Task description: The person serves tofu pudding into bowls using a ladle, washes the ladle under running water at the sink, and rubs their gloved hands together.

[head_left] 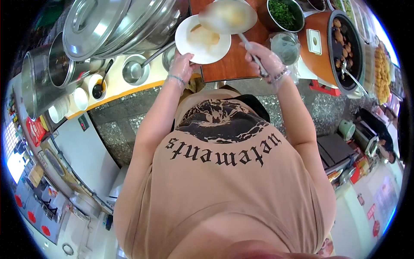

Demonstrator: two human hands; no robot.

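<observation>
Both hands are in clear plastic gloves. Left hand (180, 70) has its grip on the rim of 1 white plate (186, 39) with a brownish patch on it, up by the left edge of the brown worktop (233, 64). Right hand's (265, 62) grip is wrapped round the handle of a ladle (239, 28), its blurry head overlapping the plate, maybe with something pale inside. Chopped greens (281, 14) sit in a metal pot (297, 26) nearby.
</observation>
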